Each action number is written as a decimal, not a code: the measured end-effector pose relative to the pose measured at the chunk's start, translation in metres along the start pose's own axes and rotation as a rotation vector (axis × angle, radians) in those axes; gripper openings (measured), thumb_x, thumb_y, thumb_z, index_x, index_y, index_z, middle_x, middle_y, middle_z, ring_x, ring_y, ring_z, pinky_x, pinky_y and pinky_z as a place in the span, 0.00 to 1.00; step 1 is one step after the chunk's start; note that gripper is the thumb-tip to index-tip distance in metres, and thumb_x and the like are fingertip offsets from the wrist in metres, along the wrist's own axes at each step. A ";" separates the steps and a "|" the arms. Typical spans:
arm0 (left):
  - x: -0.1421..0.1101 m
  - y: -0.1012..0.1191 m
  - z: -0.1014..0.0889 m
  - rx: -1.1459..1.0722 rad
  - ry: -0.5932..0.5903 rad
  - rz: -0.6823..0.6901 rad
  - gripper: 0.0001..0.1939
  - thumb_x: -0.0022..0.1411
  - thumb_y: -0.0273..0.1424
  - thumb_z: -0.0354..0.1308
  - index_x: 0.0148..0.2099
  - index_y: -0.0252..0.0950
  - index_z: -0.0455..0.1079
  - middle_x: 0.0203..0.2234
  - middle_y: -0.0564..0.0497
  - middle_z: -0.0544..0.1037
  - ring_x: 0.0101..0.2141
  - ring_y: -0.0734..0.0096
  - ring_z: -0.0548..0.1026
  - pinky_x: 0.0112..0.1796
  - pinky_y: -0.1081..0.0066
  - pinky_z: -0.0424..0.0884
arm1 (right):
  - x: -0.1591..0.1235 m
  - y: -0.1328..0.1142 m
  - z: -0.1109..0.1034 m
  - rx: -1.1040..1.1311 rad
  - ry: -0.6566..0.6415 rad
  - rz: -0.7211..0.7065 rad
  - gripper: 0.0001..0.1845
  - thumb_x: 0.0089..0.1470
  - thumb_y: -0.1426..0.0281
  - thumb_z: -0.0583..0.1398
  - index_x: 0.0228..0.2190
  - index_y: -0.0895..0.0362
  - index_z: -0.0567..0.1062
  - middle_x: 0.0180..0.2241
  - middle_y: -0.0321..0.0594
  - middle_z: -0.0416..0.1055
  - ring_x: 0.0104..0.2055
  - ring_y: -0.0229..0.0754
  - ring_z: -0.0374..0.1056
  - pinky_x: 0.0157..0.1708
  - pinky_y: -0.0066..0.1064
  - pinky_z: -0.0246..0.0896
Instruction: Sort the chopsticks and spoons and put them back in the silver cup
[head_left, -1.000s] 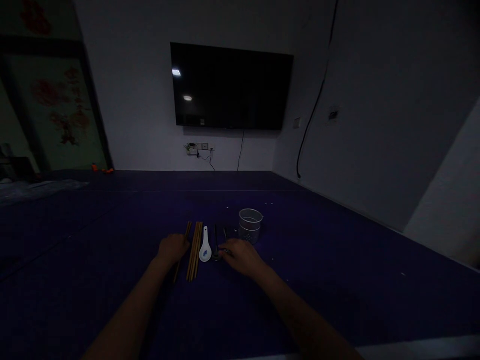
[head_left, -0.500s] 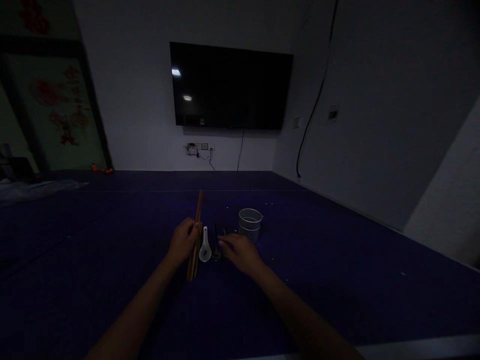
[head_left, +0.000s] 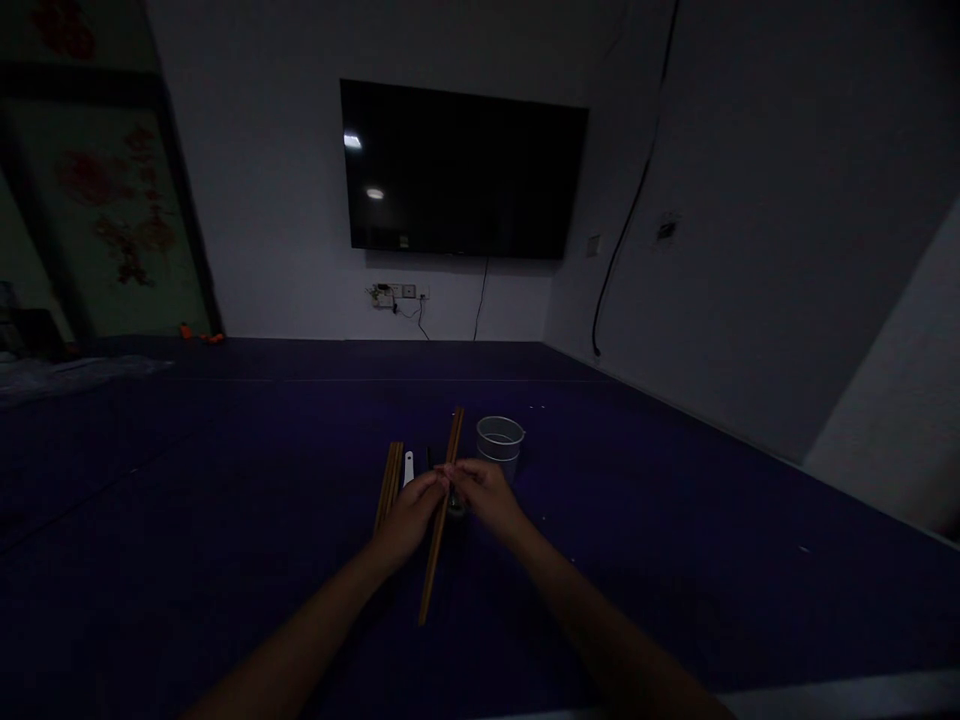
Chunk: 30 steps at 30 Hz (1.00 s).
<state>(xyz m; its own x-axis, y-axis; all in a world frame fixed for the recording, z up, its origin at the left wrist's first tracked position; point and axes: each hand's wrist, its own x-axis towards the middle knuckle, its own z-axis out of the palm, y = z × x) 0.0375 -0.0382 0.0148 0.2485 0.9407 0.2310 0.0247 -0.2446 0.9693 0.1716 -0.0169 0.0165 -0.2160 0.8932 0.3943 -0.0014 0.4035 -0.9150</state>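
Note:
A pair of wooden chopsticks (head_left: 430, 580) slants up between my hands, raised over the purple surface. My left hand (head_left: 412, 512) is closed on their middle. The fingertips of my right hand (head_left: 486, 492) meet the left fingers there and pinch the same chopsticks. More chopsticks (head_left: 388, 482) lie in a bundle left of my left hand. A white soup spoon (head_left: 409, 466) shows only its handle, the bowl being hidden by that hand. Under my hands a dark metal spoon (head_left: 456, 508) is partly covered. Behind my right hand stands a grey metal cup-like container (head_left: 498, 450).
The purple surface (head_left: 300, 430) runs back to a wall with a television (head_left: 465, 170) and sockets (head_left: 397, 292). Clear plastic sheeting (head_left: 82, 372) lies at far left. A dark cable (head_left: 637, 195) hangs at right. Small white scraps dot the surface.
My left hand has moved right with the chopsticks, away from the bundle. My right hand has shifted slightly and now meets the left at the chopsticks.

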 end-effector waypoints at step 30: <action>0.003 -0.010 -0.003 -0.084 -0.074 -0.038 0.28 0.48 0.58 0.59 0.31 0.35 0.70 0.17 0.55 0.70 0.19 0.76 0.66 0.24 0.75 0.61 | -0.002 -0.010 -0.004 -0.036 0.218 -0.112 0.25 0.49 0.47 0.59 0.31 0.56 0.77 0.20 0.32 0.65 0.21 0.35 0.59 0.20 0.27 0.51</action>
<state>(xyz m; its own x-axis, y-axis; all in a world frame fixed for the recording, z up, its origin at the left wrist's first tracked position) 0.0351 -0.0325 0.0060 0.3201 0.9280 0.1904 -0.0447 -0.1860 0.9815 0.1756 -0.0219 0.0255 -0.0006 0.8625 0.5061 0.0220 0.5060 -0.8623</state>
